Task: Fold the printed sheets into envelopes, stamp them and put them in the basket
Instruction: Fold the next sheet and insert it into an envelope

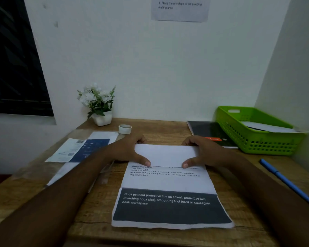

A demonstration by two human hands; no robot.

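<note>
sheet (168,182): top flap lay folded down, edge mid-page.
L hand (127,150): thumb + fingers pinched flap's left end.
R hand (203,152): pinched right end.
room: desk (96,211) strip showed betw. sheet & pen (285,180).

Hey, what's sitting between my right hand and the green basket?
A black notebook with an orange label lies flat between the right hand and the green basket, seen in the head view.

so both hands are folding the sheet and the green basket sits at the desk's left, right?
No. The head view shows the basket at the desk's right. The left hand and right hand do grip the sheet at its fold.
</note>
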